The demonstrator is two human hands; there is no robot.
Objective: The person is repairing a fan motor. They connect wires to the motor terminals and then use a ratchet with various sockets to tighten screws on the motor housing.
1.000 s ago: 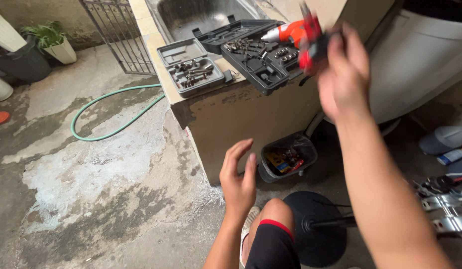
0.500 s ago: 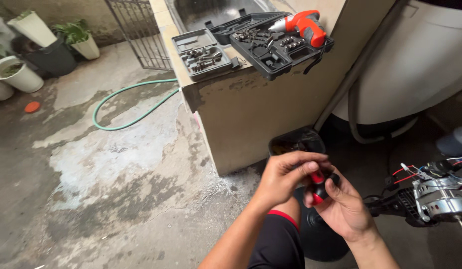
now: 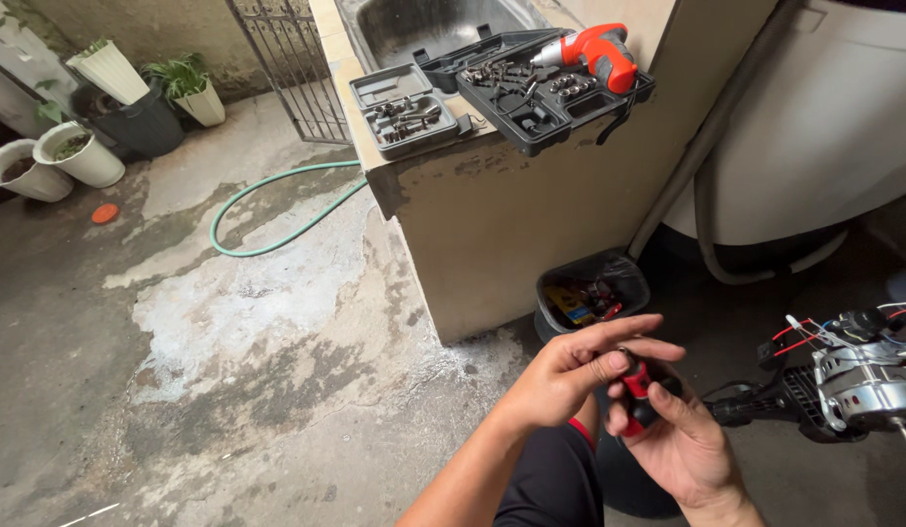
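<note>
My right hand (image 3: 679,441) holds a short red and black screwdriver handle (image 3: 640,388) low in the head view. Above it, my left hand (image 3: 578,369) pinches the top end of the same handle with thumb and fingers. Both hands hover over my knee in dark shorts (image 3: 546,478). Up on the tan concrete ledge (image 3: 492,195) lies an open black tool case (image 3: 546,93) with an orange cordless screwdriver (image 3: 595,49) in it, and beside it a grey tray of bits (image 3: 402,109).
A small black bin (image 3: 592,296) with scraps stands at the foot of the ledge. A motor part with red wires (image 3: 848,376) sits at right. A green hose (image 3: 277,210) curls on the wet concrete floor. White plant pots (image 3: 77,156) stand far left.
My right hand came down from the orange tool in the case and now holds the small handle. My left hand rose and joined it. The view shifted slightly.
</note>
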